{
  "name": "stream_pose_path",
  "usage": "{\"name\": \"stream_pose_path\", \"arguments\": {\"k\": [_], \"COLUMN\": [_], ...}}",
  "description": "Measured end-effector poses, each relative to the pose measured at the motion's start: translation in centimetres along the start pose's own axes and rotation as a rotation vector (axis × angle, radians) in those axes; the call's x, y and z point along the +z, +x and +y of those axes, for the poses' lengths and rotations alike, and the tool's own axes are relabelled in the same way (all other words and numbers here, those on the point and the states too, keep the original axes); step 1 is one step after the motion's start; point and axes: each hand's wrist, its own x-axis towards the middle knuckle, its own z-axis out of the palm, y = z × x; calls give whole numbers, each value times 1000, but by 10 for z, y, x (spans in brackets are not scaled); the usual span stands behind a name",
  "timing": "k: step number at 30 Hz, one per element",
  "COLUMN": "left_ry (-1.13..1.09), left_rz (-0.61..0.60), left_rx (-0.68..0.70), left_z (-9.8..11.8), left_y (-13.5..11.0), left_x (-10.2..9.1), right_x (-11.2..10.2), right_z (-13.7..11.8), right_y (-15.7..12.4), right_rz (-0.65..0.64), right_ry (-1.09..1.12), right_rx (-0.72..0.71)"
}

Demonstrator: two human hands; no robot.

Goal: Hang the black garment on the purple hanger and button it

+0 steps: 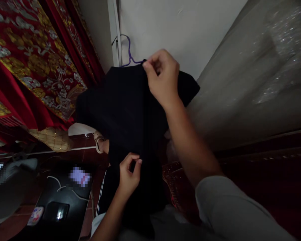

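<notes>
A black short-sleeved shirt (120, 103) hangs spread in front of me on a purple hanger (129, 53). My right hand (163, 78) is closed in a pinch on the shirt at its neck, beside the hanger's bar. Lower down, my left hand (129, 170) pinches the shirt's front, thumb against fingers. A vertical line in the dark cloth runs between the two hands. The shirt's lower part falls into shadow near my lap, so its hem cannot be made out.
Red curtains with gold and silver embroidery (40, 63) hang at left. A black table (77, 197) bears a blurred lit phone (79, 176) and a white cable. Clear plastic sheeting (253, 77) covers something large at right. My clog-shod foot (99, 142) shows below the shirt.
</notes>
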Motion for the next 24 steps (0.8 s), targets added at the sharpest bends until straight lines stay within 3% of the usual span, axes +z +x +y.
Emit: {"name": "stream_pose_path", "arguments": {"k": [3,6,9,13,16,19,24], "left_ry": [146,258,293,405,541,630,558], "left_rz": [-83,-118,-27,97,47,6,37], "left_rx": [63,178,396,700,769,790,726], "left_z": [4,23,58,105,122,124,121], "left_y": [11,38,86,166,206,215,201], "left_x": [-10,-23,-32,-31,-25,-20,-14], "right_x": [8,10,8,5,4,6,24], "right_z": [3,-5,-12,-21,-28,-33,-39], "right_y": [13,-8,-27,-28,-26,-33,-58], "right_rz": [-49,-51,-72,-189,-204,-107,65], "right_ry": [10,116,347,740,870,796,666], "right_rx": [-4,106,329,684,722,635,537]}}
